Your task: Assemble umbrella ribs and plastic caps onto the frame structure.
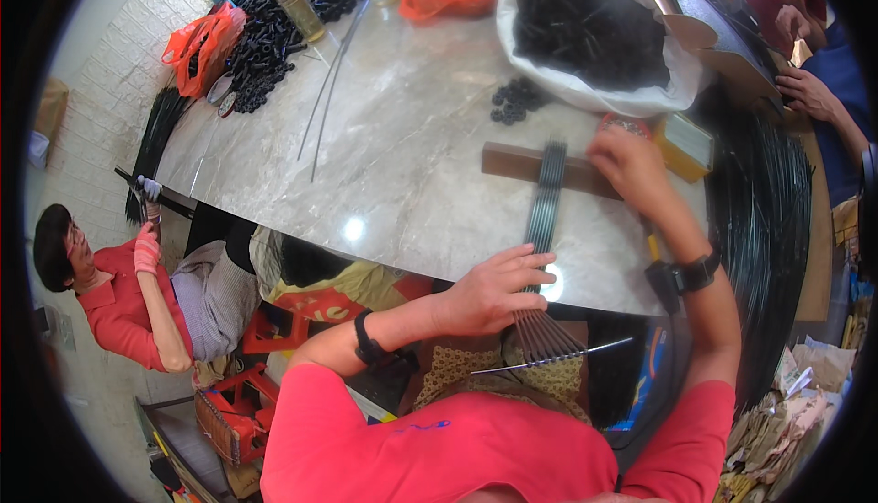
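Observation:
A row of thin dark rods (541,215) lies side by side over the table's near edge, its far end resting on a brown bar (510,161). My left hand (494,293) grips the rods at the edge, its fingers laid across them. Below that hand they fan out toward my lap, where a thin silvery rod (599,348) crosses their ends. My right hand (631,172) is at the bar's right part, fingers bent together beside a small round red container (626,125). Whatever those fingertips hold is hidden.
A white sack (512,41) of black pieces stands at the back, near a yellow box (686,148). Black parts (265,41) are heaped at the far left. Long dark rods (764,201) line the right side. A gloved co-worker (137,293) sits left; other people's hands (809,91) show at right.

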### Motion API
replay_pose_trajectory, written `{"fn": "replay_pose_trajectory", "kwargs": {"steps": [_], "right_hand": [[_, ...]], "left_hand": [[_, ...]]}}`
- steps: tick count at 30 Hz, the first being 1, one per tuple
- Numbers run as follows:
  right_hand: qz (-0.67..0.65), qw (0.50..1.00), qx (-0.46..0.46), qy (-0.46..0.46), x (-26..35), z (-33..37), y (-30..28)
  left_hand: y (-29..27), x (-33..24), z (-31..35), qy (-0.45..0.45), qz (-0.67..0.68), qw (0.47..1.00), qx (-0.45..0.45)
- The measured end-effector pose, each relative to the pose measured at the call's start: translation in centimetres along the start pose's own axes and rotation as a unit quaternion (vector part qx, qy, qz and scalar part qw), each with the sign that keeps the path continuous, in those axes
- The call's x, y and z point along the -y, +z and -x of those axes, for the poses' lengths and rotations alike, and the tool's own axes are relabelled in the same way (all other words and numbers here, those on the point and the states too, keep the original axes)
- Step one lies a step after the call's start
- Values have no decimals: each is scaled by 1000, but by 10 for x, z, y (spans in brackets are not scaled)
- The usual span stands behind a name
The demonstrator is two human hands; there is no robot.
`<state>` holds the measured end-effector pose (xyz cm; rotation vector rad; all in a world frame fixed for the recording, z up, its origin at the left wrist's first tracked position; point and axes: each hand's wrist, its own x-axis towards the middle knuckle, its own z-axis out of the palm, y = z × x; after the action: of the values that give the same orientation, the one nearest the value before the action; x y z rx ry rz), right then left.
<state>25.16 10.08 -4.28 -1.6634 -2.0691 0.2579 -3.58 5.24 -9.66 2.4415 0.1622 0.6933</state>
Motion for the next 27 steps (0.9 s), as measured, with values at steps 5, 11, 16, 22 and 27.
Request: {"fn": "replay_pose_trajectory", "kwargs": {"steps": [5, 11, 16, 22, 27], "right_hand": [[0, 1000, 1, -2, -1, -2, 0], [4, 1000, -9, -12, 1, -3, 0], [44, 998, -27, -48, -5, -4, 6], [54, 996, -24, -59, -6, -6, 9], [23, 997, -41, -63, -5, -4, 11]], "left_hand": [[-1, 1, -1, 1, 1, 1000, -2], [0, 1, 0, -1, 1, 1000, -3], [-2, 0, 0, 5, 10, 1000, -4], [-3, -1, -2, 2, 16, 1000, -5], [-2, 1, -2, 0, 23, 1000, -3]]}}
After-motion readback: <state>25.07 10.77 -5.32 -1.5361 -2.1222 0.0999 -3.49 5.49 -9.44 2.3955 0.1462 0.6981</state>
